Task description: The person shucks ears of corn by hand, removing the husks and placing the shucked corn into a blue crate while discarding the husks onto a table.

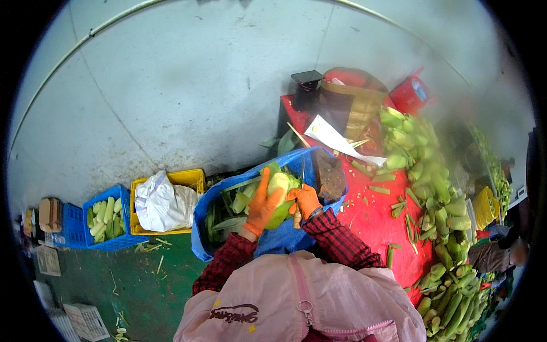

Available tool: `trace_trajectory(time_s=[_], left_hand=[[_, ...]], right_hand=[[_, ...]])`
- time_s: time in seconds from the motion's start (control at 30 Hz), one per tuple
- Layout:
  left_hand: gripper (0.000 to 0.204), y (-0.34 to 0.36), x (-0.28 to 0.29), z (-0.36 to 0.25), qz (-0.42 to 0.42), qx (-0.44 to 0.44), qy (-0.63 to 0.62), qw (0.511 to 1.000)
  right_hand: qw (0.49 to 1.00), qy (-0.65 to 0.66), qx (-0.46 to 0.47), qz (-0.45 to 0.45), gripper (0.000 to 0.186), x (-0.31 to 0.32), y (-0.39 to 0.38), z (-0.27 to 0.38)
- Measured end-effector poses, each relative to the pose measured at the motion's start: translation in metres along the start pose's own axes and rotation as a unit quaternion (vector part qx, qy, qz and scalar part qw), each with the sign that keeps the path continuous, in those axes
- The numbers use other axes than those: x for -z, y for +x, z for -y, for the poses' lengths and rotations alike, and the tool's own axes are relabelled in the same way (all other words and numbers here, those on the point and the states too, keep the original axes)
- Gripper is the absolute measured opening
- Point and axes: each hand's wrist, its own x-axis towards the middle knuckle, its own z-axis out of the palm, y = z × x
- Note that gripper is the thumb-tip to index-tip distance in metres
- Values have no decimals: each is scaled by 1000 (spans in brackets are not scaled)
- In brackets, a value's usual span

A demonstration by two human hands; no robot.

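Note:
My left hand (262, 205), in an orange glove, is wrapped round a pale green ear of corn (279, 185), its husk leaves partly loose. The ear is above a blue bag (199, 228) with green husks in it. At the ear's right side is my right hand (306, 200), also orange-gloved and closed on a knife. The knife's wooden handle (297, 218) sticks out below the fist, and a thin blade seems to rise above it. A brown, worn block (329, 174) stands just right of the bag's opening.
To the right, a red table (364, 228) bears husk scraps and a large heap of unhusked corn (421, 165). A blue crate (119, 242) of trimmed ears and a yellow crate (137, 185) with a white sack (165, 202) stand left on the green floor. A wall rises ahead.

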Motion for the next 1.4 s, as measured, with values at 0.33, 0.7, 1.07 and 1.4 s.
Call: trace_trajectory(time_s=[0.33,0.7,1.07,1.4], left_hand=[[64,13,27,48,-43,67,-224,971],[51,29,76,36,-230,-1,-135,964],[114,24,17,-21,173,-80,231,954],[109,33,5,26,301,9,80,950]], right_hand=[[992,114,13,56,13,4,-19,3],[965,-202,67,-156,65,36,8,21],[986,-105,124,29,44,-14,-13,29],[942,261,204,-59,44,49,-36,7]])
